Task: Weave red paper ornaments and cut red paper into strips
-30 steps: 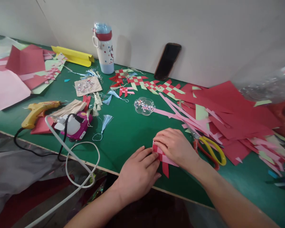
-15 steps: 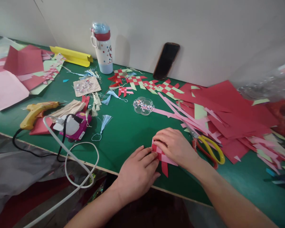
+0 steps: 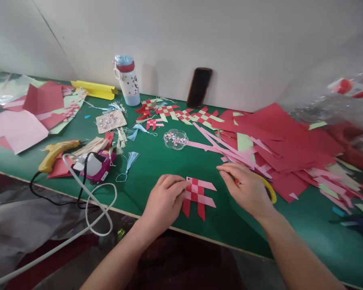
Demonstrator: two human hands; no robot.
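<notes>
A small fish shape woven from pink and red paper strips (image 3: 195, 192) lies on the green table, its pink tails pointing right and its red tails pointing toward me. My left hand (image 3: 166, 199) pinches its left edge, near a dark eye-like dot at the corner. To the right of the paper fish, my right hand (image 3: 245, 187) is held apart from it, fingers stretched leftward and thumb a little away from them. Behind that hand a pair of scissors shows by its yellow handle (image 3: 269, 188); the rest is mostly hidden.
A clear dish of small gems (image 3: 176, 139) sits beyond the fish. Red paper sheets (image 3: 290, 149) and pink strips pile up at right. Woven pieces (image 3: 166, 111), a bottle (image 3: 129, 82) and a phone (image 3: 199, 87) stand behind. At left lie a glue gun (image 3: 56, 153) and white cable (image 3: 84, 183).
My right hand has let go of the paper fish and moved right, toward the scissors. My left hand now pinches the fish's left edge, leaving most of it uncovered. The view has shifted slightly.
</notes>
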